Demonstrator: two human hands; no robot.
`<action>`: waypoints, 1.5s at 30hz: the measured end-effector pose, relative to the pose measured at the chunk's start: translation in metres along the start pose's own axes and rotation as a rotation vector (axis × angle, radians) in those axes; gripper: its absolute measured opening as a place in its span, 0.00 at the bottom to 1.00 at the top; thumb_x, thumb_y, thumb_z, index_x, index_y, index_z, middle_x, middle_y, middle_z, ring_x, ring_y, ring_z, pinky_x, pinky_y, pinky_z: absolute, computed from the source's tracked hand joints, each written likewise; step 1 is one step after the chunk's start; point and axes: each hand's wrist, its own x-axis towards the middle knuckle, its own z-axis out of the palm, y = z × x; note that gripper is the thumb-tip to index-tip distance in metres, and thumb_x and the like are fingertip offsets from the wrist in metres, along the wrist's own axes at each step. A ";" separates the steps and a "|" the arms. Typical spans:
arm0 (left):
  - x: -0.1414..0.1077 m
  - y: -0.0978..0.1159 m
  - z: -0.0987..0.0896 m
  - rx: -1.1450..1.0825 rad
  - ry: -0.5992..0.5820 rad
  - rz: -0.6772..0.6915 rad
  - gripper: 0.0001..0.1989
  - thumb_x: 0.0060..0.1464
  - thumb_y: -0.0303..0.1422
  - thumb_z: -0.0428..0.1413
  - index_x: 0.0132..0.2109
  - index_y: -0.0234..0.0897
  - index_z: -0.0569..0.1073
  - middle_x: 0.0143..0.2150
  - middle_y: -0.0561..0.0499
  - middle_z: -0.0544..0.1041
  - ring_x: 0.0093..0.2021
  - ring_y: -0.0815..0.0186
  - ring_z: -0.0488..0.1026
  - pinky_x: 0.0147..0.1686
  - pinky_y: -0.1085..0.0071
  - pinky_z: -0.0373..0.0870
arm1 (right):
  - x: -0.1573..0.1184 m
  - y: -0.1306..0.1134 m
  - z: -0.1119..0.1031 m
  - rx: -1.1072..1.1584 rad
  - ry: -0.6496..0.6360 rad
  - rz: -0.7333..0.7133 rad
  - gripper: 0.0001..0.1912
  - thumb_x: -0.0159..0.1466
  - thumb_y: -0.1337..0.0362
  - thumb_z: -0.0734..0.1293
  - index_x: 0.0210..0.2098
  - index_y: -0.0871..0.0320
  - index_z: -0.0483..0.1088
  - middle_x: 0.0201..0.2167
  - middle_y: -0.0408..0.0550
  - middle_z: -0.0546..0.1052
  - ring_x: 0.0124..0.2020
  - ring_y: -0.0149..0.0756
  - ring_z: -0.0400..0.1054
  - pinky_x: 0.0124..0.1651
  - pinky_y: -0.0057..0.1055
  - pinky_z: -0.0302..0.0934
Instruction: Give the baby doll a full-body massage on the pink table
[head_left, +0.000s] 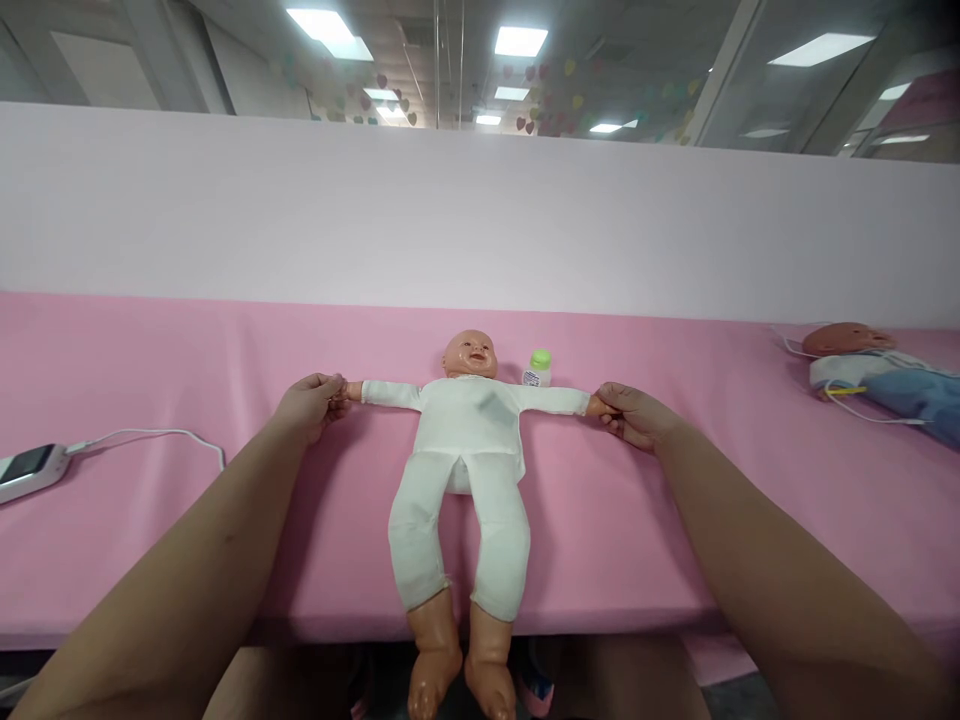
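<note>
A baby doll (471, 430) with a white cloth body lies face up in front of me, its head toward the wall and its feet hanging past the near edge. Both of its arms are stretched straight out to the sides. My left hand (311, 402) pinches the doll's hand on the left. On the other side, my right hand (634, 412) grips the opposite doll hand between thumb and fingers. Just behind the doll's arm on the right stands a small bottle (539, 366) with a green cap, its lower part hidden.
The doll rests on a pink-covered table (300, 540). At the left lies a white device (34, 470) with a dark screen and a cable (161, 432). A second doll (911, 390) in blue and white, with thin tubing, lies far right. A white wall (480, 230) runs behind.
</note>
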 end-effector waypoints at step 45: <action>-0.030 -0.002 0.050 0.076 -0.190 0.100 0.18 0.52 0.42 0.71 0.44 0.35 0.81 0.43 0.40 0.82 0.43 0.54 0.81 0.43 0.61 0.80 | -0.001 -0.008 0.076 -0.152 0.196 -0.228 0.13 0.59 0.56 0.80 0.36 0.55 0.77 0.31 0.50 0.79 0.32 0.40 0.74 0.35 0.35 0.75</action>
